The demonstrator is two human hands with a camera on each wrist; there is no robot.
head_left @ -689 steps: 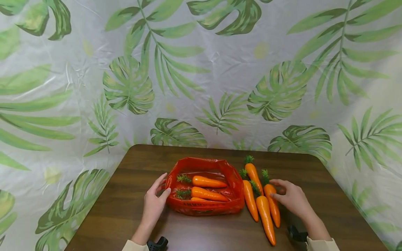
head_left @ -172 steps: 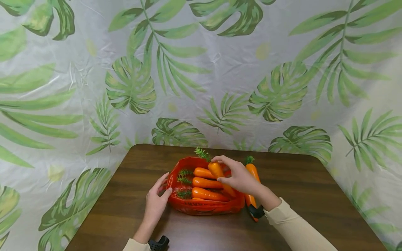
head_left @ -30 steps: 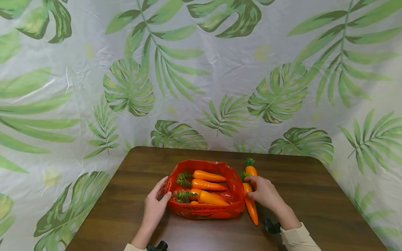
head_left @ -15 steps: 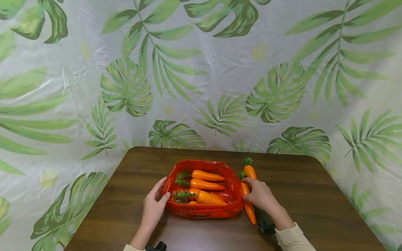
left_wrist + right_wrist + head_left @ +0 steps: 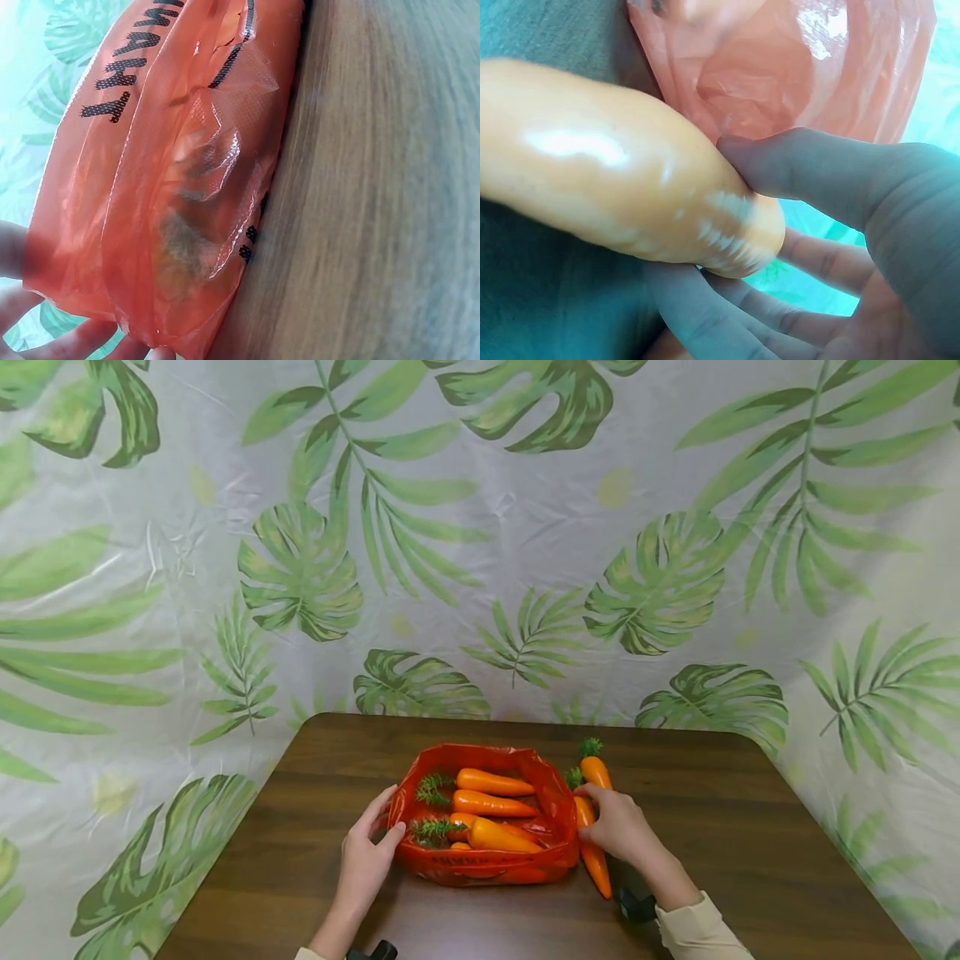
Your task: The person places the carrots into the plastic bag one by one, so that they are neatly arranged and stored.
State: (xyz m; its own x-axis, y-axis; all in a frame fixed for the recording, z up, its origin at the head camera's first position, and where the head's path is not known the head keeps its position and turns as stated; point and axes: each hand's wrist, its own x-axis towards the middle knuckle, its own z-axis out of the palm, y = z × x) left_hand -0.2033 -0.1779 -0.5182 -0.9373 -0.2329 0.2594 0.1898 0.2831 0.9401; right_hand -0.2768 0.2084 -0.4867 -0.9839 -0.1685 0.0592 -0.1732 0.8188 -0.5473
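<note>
An unlidded red plastic bag (image 5: pixel 487 867) stands on the table with several orange carrots (image 5: pixel 491 781) lying inside, green tops to the left. My left hand (image 5: pixel 365 852) holds the bag's left rim, thumb inside the near corner. In the left wrist view, fingers (image 5: pixel 71 341) curl behind the bag's printed wall (image 5: pixel 120 187). Just right of the bag, my right hand (image 5: pixel 622 828) pinches a carrot (image 5: pixel 595 864) near its thick upper end. The right wrist view has the thumb (image 5: pixel 802 165) on one side of that carrot (image 5: pixel 615 165) and fingers on the other.
Another carrot (image 5: pixel 596 770) lies behind the right hand, partly covered by it. The brown wooden table (image 5: pixel 720 810) ends at a rounded back edge, close to a leaf-patterned curtain (image 5: pixel 480 527).
Several carrots have gone from the table's right side into the bag, brought by my right hand. Over the last second its thumb and fingers have closed round another carrot. The left hand stays at the bag.
</note>
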